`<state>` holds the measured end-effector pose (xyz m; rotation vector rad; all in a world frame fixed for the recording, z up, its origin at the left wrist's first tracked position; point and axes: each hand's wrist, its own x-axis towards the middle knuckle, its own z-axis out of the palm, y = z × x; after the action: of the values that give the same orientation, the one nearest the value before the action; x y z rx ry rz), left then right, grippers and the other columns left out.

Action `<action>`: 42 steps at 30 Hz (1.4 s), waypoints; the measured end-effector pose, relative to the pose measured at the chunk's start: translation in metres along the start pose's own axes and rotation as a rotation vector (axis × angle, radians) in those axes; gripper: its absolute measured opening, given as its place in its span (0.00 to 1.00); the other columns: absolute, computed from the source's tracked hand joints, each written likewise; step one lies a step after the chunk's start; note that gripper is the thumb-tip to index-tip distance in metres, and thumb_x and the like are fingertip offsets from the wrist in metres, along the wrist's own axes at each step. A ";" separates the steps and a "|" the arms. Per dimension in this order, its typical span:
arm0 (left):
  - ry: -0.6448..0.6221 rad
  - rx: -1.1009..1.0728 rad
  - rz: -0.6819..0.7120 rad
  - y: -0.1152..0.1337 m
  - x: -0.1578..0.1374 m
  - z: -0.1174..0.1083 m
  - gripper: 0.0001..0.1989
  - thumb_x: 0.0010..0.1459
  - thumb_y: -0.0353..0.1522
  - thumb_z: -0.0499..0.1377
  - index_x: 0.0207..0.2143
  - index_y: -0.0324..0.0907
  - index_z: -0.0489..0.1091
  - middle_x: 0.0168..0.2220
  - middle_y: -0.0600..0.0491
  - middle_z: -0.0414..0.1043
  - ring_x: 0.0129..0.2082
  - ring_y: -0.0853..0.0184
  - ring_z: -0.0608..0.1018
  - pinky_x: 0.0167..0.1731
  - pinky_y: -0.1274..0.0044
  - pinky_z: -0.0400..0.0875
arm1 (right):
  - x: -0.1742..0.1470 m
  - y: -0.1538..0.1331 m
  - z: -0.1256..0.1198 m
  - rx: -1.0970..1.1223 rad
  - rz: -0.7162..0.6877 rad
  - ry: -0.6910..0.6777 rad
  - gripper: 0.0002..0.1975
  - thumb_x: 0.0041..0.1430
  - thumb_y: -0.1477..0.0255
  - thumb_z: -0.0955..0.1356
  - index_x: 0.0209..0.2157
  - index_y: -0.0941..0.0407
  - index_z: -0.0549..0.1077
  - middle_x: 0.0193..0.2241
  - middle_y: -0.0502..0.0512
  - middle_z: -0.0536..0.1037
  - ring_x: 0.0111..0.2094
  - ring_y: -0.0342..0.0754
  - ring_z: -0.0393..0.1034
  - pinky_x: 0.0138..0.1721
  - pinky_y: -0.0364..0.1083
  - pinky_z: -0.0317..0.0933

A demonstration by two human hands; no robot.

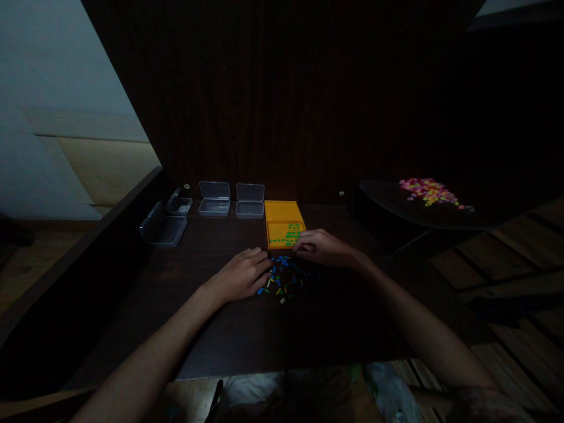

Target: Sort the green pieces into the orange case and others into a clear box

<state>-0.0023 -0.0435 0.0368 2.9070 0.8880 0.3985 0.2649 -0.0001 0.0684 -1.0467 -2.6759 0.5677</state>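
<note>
An open yellow box (pixel 281 210) lies in the middle of the dark table, its lid side toward the back. Small green pieces (pixel 292 235) sit in rows in its front tray. Over the tray's front right corner is my right hand (pixel 321 247), fingers curled together in a pinch; whatever they hold is hidden. My left hand (pixel 244 273) rests palm down on the table, fingers bent and slightly apart, at the left edge of a loose pile of small blue, green and yellow pieces (pixel 282 262). One pale piece (pixel 282 301) lies nearest me.
Two open clear plastic boxes (pixel 214 205) (pixel 250 208) stand left of the yellow box. Further left are another open clear box (pixel 170 230) and a smaller one (pixel 180 204). Pink and yellow bits (pixel 429 192) are heaped on a raised side shelf (pixel 383 197) at right.
</note>
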 end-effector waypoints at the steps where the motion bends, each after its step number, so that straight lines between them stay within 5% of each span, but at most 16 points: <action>1: -0.002 -0.003 0.003 0.000 0.000 0.000 0.11 0.66 0.33 0.51 0.44 0.39 0.71 0.39 0.47 0.71 0.40 0.62 0.72 0.45 0.68 0.71 | -0.004 -0.006 0.005 0.025 -0.030 -0.055 0.08 0.60 0.74 0.66 0.37 0.57 0.78 0.32 0.53 0.77 0.32 0.44 0.69 0.36 0.42 0.59; 10: -0.008 -0.027 -0.003 0.001 0.002 0.002 0.11 0.66 0.33 0.52 0.44 0.40 0.71 0.39 0.47 0.70 0.41 0.62 0.72 0.47 0.68 0.70 | -0.013 -0.020 0.040 -0.142 0.039 -0.067 0.07 0.63 0.73 0.66 0.39 0.57 0.75 0.37 0.56 0.77 0.38 0.47 0.71 0.40 0.44 0.59; 31: -0.004 -0.006 0.002 0.001 0.001 -0.001 0.10 0.65 0.33 0.53 0.42 0.40 0.72 0.39 0.47 0.70 0.41 0.61 0.72 0.46 0.67 0.70 | -0.002 -0.037 0.030 -0.251 0.139 -0.179 0.06 0.63 0.71 0.67 0.37 0.57 0.76 0.37 0.57 0.78 0.38 0.48 0.71 0.37 0.44 0.58; 42: 0.004 0.005 0.002 0.002 0.001 0.000 0.09 0.65 0.33 0.53 0.38 0.40 0.72 0.37 0.48 0.70 0.39 0.62 0.72 0.44 0.69 0.70 | -0.001 -0.025 0.021 -0.217 0.056 -0.100 0.09 0.65 0.71 0.64 0.36 0.56 0.76 0.36 0.56 0.79 0.36 0.46 0.71 0.36 0.42 0.56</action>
<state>-0.0008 -0.0445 0.0373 2.9133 0.8876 0.4034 0.2439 -0.0234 0.0596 -1.1807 -2.8548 0.3536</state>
